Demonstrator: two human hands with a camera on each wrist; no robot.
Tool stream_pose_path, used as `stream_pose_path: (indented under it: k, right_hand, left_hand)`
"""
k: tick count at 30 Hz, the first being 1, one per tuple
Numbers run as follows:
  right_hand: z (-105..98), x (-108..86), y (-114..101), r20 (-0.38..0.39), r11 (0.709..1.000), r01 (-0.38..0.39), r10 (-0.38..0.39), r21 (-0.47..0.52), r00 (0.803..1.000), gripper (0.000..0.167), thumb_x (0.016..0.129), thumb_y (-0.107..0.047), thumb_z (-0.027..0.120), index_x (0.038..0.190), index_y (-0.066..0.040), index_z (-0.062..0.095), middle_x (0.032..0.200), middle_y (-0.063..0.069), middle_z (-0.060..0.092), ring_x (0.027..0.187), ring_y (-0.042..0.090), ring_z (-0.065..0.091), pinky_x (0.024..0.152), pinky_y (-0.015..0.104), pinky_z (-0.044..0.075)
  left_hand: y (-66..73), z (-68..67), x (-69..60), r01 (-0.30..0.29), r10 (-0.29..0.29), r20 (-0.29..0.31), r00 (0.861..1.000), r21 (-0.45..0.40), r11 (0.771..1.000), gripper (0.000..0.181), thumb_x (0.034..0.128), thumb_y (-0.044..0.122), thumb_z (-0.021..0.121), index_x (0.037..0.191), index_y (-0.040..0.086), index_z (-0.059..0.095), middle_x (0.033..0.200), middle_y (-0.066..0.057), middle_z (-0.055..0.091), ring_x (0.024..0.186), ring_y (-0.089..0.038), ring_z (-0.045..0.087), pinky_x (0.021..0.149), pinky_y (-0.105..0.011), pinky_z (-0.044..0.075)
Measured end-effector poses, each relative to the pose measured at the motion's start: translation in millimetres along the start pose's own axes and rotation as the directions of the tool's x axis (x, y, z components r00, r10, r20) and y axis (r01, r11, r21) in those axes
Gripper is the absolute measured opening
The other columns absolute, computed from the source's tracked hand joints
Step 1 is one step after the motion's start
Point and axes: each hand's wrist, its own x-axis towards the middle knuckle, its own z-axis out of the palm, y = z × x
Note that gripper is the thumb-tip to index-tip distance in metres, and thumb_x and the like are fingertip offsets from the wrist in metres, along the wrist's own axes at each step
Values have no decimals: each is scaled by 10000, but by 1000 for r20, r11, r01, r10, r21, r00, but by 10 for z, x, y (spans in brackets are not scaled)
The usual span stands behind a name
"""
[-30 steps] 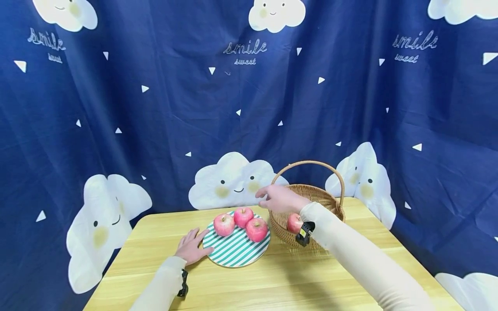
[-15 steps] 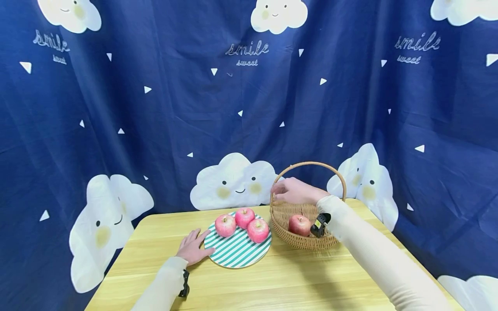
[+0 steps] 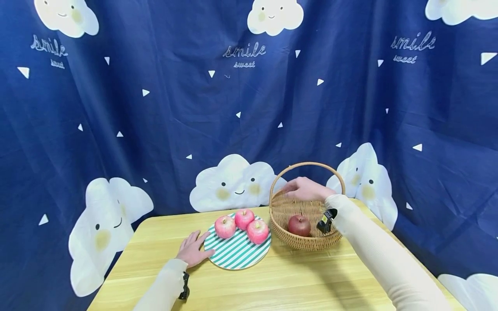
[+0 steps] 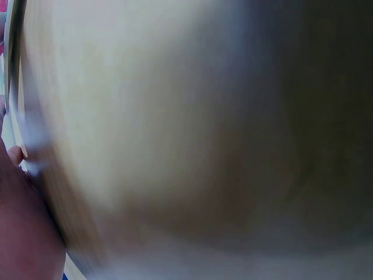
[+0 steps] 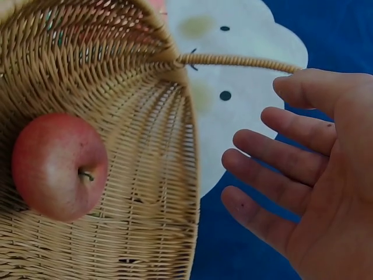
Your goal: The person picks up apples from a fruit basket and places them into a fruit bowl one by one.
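Note:
My left hand (image 3: pixel 191 251) rests by the left rim of a round green-and-white striped plate (image 3: pixel 233 255), its fingers spread and the thumb on the edge. Three apples sit toward the back of that plate: one at left (image 3: pixel 225 227), one behind (image 3: pixel 244 219), one at right (image 3: pixel 258 232). Over the wicker basket (image 3: pixel 305 243) hovers my right hand (image 3: pixel 305 189), inside the handle's arch and holding nothing. The right wrist view shows that hand (image 5: pixel 326 163) with loosely bent fingers, apart from the rim. A single red apple (image 5: pixel 59 166) lies in the basket.
The basket's tall arched handle (image 3: pixel 311 163) rises around the right hand. Everything stands on a light wooden table (image 3: pixel 249 289), with a blue cloud-print curtain (image 3: pixel 167 108) close behind. The left wrist view is mostly blurred.
My right hand has moved right, from between plate and basket to over the basket, uncovering the apple inside. The left hand and the plate's apples stay in place.

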Motion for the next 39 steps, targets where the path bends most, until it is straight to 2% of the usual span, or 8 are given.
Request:
stream_pose_path:
  k: [7,10,16,21,27,33,39]
  right_hand:
    - [26,4,133,-19,1000,-9,9,21,1000,335,970,-230,642,1262,-76,697,1196,97,727,1087,209,665,986,443,533]
    - [79,2,227,-51,1000,-19,21,24,998,333,963,-242,643,1244,-74,704,1192,106,727,1095,223,662,991,436,523]
    - [221,-8,432,-118,991,-70,83,110,989,358,958,-270,632,1248,-73,702,1246,140,706,1166,266,640,1032,460,490]
    - [284,-12,557,-131,979,-111,134,169,982,339,966,-274,634,1233,-78,707,1252,136,700,1146,265,634,946,427,534]
    - [335,-35,659,-125,949,-121,163,291,979,357,987,-268,623,1277,-66,674,1320,180,651,1169,291,609,947,528,542]
    - [420,-64,715,-164,926,-85,155,367,974,361,988,-253,612,1255,-17,669,1311,230,632,1092,344,624,877,513,568]
    - [482,-106,734,-138,870,-113,203,481,969,412,985,-209,608,1304,51,619,1316,261,616,1093,302,618,909,553,543]
  left_hand:
    - [46,-21,-22,8,-8,-6,1000,-11,1000,855,842,598,685,1532,154,444,1603,-268,282,1489,-500,197,1192,-677,125]
    - [38,-4,-23,6,-6,0,1000,-8,1000,858,843,611,681,1537,170,438,1607,-261,282,1493,-495,197,1193,-678,132]
    - [3,43,-26,-10,10,-24,1000,-13,1000,884,824,641,679,1532,168,443,1584,-283,304,1471,-518,223,1188,-675,138]
    - [-10,54,-37,-26,26,-45,999,3,1000,883,830,677,649,1528,176,446,1570,-286,316,1457,-516,237,1174,-677,149]
    - [9,27,-18,-4,3,-34,999,-23,1000,842,836,593,695,1519,160,463,1589,-268,309,1479,-502,220,1185,-681,146]
    - [10,33,-17,2,-2,-18,1000,-23,1000,850,839,597,690,1532,170,446,1603,-268,284,1494,-496,193,1199,-666,130]
    - [-33,59,2,-1,1,-23,1000,-19,1000,857,835,609,687,1534,176,446,1602,-267,287,1493,-494,198,1197,-668,129]
